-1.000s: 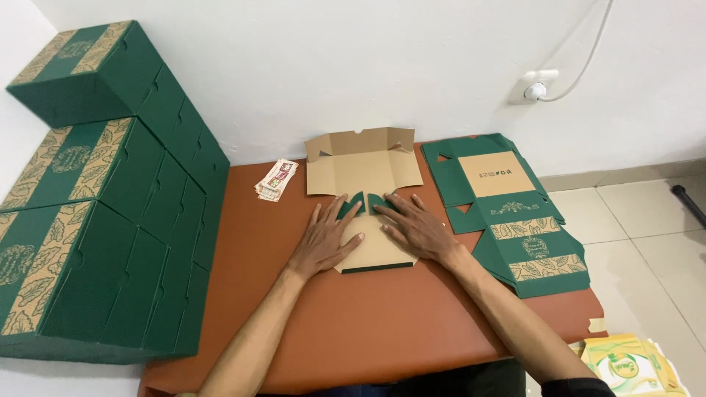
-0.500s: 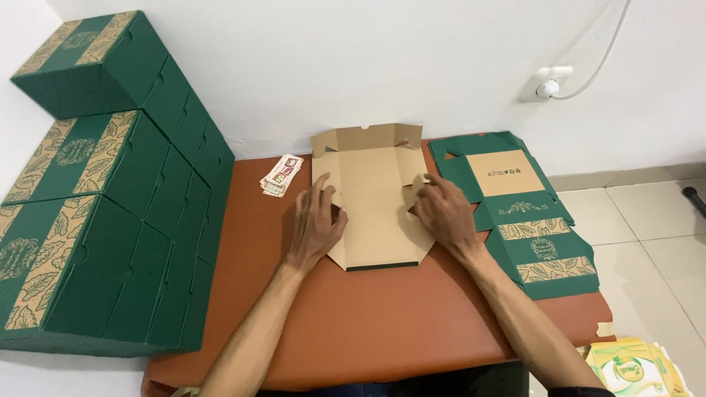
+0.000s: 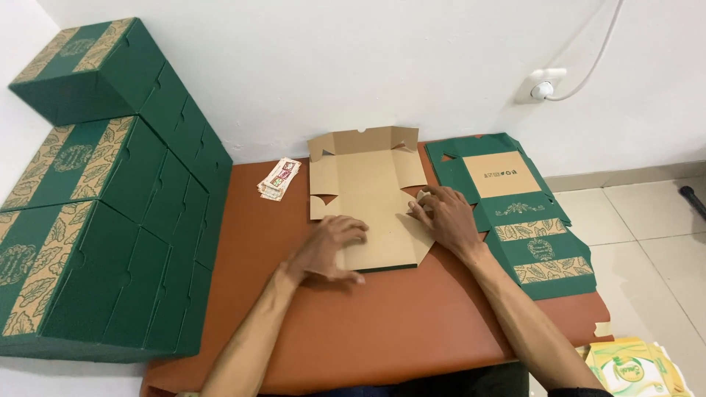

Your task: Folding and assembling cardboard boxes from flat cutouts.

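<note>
A flat cardboard box blank lies brown side up in the middle of the reddish-brown table, its flaps spread toward the wall. My left hand lies on its near left part, fingers curled against the card. My right hand presses the blank's right edge, fingertips on a small side flap. Neither hand lifts the blank off the table.
Assembled green boxes with leaf-patterned bands are stacked high along the table's left side. A pile of flat green blanks lies at the right. Small printed stickers lie near the wall. A wall socket with a cable sits at the right, and yellow-green packets on the floor.
The blank has been unfolded and turned brown side up. My left hand slid down toward the near left corner. My right hand moved to the right side flap.
</note>
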